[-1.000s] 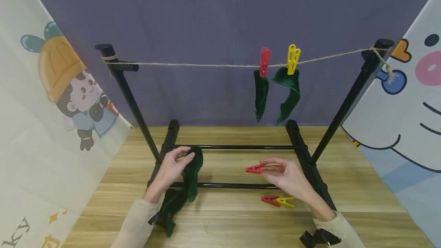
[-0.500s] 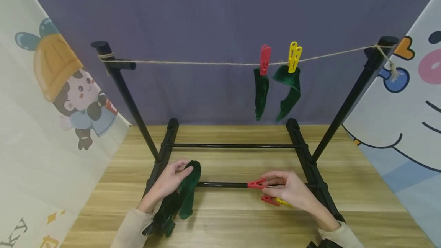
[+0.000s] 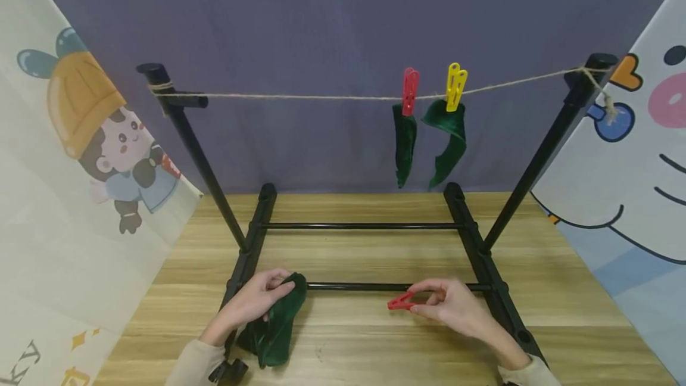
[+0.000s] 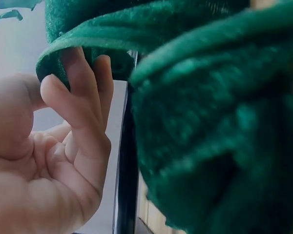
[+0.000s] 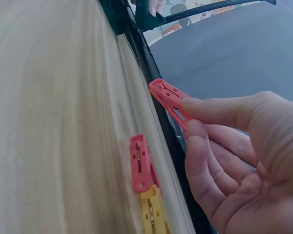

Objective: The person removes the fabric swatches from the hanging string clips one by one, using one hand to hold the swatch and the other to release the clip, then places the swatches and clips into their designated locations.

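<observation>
My left hand (image 3: 254, 302) pinches the top of a dark green velvety cloth (image 3: 281, 326), which hangs in folds low over the table. Its fold lies between thumb and fingers (image 4: 75, 73) in the left wrist view. Opposite, my right hand (image 3: 455, 308) pinches a red clothespin (image 3: 399, 301) by one end, its tip pointing left. The right wrist view shows another red clothespin (image 5: 142, 165) and a yellow clothespin (image 5: 154, 209) lying end to end on the table, hidden behind the right hand in the head view.
A black rack (image 3: 364, 286) stands on the wooden table (image 3: 348, 338), a twine line (image 3: 300, 97) strung between its posts. From the line hang two green cloth strips (image 3: 405, 151), one under a red clothespin (image 3: 409, 91), one under a yellow clothespin (image 3: 455, 88).
Both hands have moved down and nearer in the head view, the left with the green cloth, the right with the red clothespin. The right hand now covers the clothespins on the table.
</observation>
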Demonstrator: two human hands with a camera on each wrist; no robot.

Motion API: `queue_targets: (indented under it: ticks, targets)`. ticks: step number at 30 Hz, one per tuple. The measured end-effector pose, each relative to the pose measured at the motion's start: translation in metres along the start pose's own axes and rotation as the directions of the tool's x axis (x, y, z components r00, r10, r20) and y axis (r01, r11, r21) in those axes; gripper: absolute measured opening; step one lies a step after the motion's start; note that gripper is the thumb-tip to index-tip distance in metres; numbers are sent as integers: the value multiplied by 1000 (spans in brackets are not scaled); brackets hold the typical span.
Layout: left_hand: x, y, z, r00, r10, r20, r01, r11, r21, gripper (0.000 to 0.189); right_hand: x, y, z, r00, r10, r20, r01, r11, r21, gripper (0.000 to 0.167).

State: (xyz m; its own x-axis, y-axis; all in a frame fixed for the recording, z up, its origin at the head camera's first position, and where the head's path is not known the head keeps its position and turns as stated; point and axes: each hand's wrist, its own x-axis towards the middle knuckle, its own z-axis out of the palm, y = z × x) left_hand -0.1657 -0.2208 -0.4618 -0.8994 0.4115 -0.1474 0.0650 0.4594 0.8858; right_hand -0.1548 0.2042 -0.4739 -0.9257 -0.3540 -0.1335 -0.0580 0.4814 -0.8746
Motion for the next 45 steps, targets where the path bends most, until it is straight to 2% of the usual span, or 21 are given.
queue_targets:
  ticks: [8,17,21,24,27,32,41,45]
  targets:
    - [-9,-13,-2,1000,-9,4,9,1000,18,31,-1,9,6,999,20,-44,-22,999,-48,33]
    - [-11,-19,0,996,-36,-82,47,990,131,34,-2,11,11,997,-34,-73,25,992,-123,29]
    - [-14,-18,0,997,-7,-72,24,973,229,29,-4,13,15,996,-33,-79,20,988,-156,27]
    - [-17,-17,1,996,29,-80,-3,949,316,22,-5,14,16,996,-25,-88,10,986,-169,27]
    - [-18,-17,2,994,27,-105,14,930,367,22,-5,14,17,994,-22,-105,3,985,-175,27]
    - [-18,-17,3,993,-25,-114,67,922,381,25,-5,17,18,995,-12,-94,-3,987,-159,28]
    - [-21,-14,0,997,-29,-69,52,934,353,33,-4,20,16,999,-7,-54,0,991,-131,33]
    - [-25,-10,-2,997,-20,-79,49,921,386,34,-4,20,16,999,-7,-51,0,990,-140,34]
